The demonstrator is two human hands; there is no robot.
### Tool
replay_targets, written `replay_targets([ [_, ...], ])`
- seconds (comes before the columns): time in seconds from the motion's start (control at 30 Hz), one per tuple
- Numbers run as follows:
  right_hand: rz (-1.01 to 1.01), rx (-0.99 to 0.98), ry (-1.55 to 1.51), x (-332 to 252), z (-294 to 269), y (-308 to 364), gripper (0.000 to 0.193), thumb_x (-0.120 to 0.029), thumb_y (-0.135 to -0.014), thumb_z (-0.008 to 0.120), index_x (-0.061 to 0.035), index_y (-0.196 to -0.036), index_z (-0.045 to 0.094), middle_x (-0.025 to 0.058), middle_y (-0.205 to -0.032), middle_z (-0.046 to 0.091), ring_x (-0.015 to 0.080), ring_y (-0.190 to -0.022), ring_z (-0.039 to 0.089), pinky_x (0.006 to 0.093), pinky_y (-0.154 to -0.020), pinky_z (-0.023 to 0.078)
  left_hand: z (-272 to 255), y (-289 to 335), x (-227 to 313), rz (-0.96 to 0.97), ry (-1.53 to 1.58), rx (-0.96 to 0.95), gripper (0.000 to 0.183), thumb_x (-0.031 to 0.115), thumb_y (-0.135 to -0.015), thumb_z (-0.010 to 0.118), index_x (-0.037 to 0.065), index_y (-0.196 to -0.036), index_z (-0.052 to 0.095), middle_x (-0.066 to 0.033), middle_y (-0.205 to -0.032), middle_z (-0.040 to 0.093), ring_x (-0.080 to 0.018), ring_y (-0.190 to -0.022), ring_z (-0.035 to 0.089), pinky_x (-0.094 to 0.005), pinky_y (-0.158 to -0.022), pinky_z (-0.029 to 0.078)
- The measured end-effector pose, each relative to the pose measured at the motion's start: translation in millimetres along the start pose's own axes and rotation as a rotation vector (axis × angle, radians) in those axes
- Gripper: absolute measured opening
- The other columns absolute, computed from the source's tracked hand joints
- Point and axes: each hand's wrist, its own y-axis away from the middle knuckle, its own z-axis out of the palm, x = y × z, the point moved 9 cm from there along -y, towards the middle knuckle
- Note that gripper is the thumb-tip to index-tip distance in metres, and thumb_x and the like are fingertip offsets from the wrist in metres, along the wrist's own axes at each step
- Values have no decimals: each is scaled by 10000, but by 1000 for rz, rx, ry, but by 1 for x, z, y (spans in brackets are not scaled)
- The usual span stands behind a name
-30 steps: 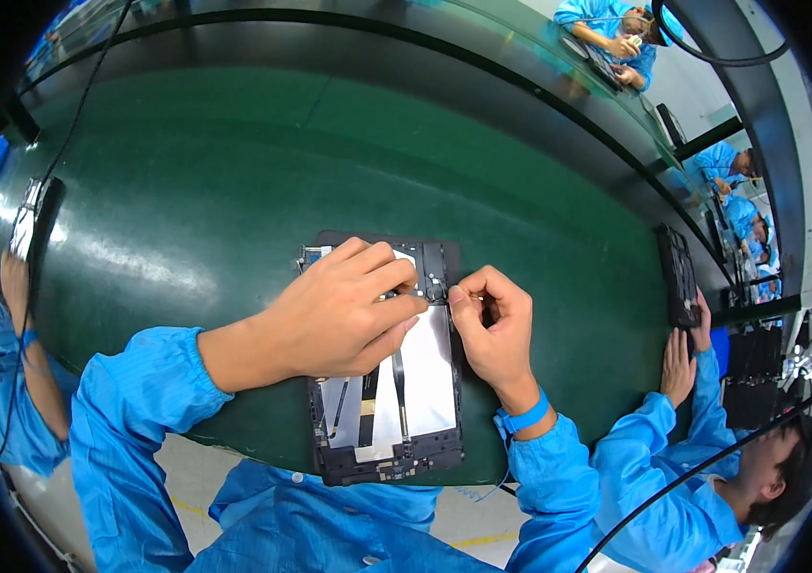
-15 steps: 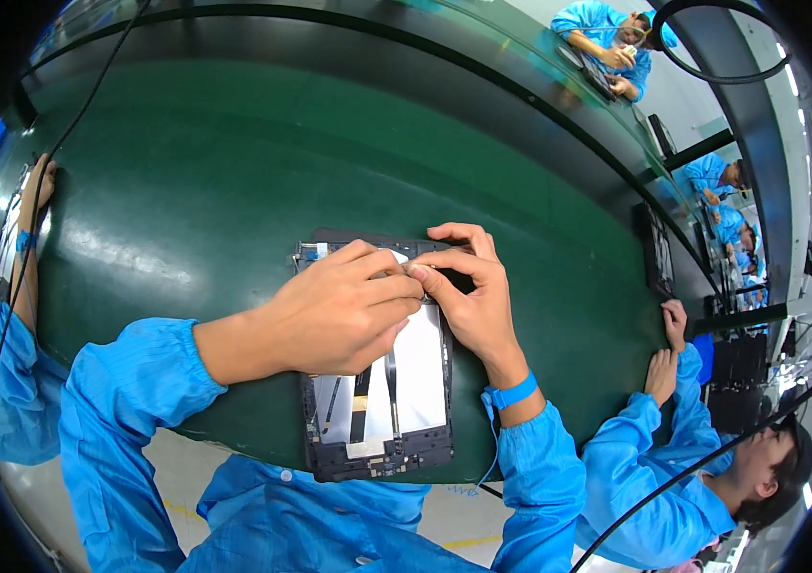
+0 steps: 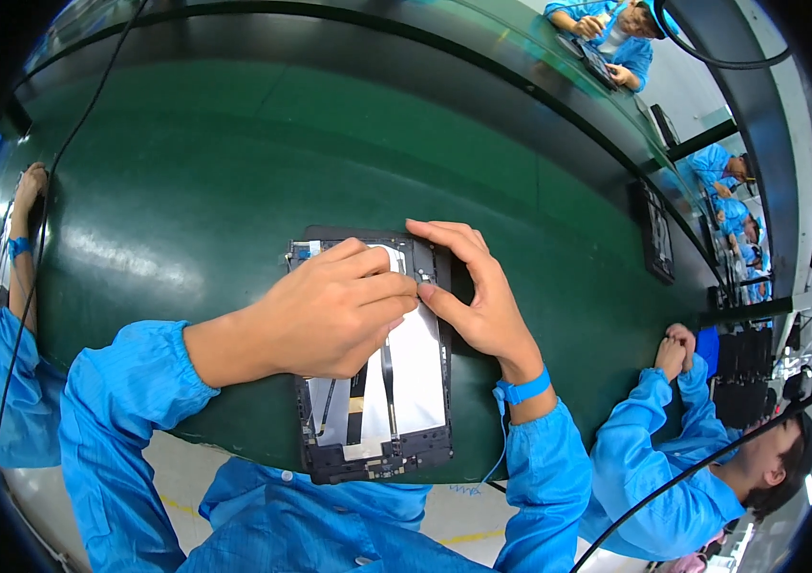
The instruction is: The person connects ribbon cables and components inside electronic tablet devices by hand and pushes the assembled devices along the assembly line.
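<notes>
Green tabletop (image 3: 205, 172): opened flat device (image 3: 422, 372) at near edge; dark device (image 3: 655, 234) toward right.

This is an electronics assembly or repair workshop, with several people working close together. An opened tablet (image 3: 420, 382), its circuit parts and ribbon cables bare, lies on a long green table (image 3: 186, 172). Right of the tablet are a corded blue wristband (image 3: 524, 388) of the anti-static kind, another dark device (image 3: 657, 234) and a co-worker in a blue smock (image 3: 650, 473); left of it, another blue-sleeved worker (image 3: 19, 396). Beyond it, toward the upper right, past a glass panel (image 3: 511, 53), a seated worker (image 3: 628, 46) handles a similar device.
</notes>
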Motion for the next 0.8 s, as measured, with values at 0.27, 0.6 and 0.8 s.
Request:
replay_targets([
  [0.27, 62, -62, -44, -6, 3, -1, 621, -63, -824, 769, -110, -1440, 713, 104, -1441, 668, 313, -1373, 575, 460, -1251, 369, 0, 3, 0, -28, 35, -31, 286, 71, -853, 780, -23, -1123, 797, -128, -1182, 766, -285, -1030, 659, -421, -895, 515],
  [0.6, 66, -102, -42, -5, 6, -1, 518, -91, -835, 761, -138, -1351, 773, 125, -1479, 633, 323, -1405, 544, 475, -1253, 353, -3, 5, 0, -35, 51, -9, 262, 59, -873, 769, -28, -1119, 796, -119, -1176, 767, -268, -1026, 657, -407, -887, 504],
  [0.8, 99, -107, -54, -3, 6, -2, 493, -102, -838, 750, -142, -1329, 782, 128, -1492, 624, 330, -1423, 527, 481, -1252, 353, -3, 5, -1, -30, 44, 1, 249, 63, -880, 764, -30, -1109, 796, -113, -1172, 767, -265, -1016, 649, -403, -882, 499],
])
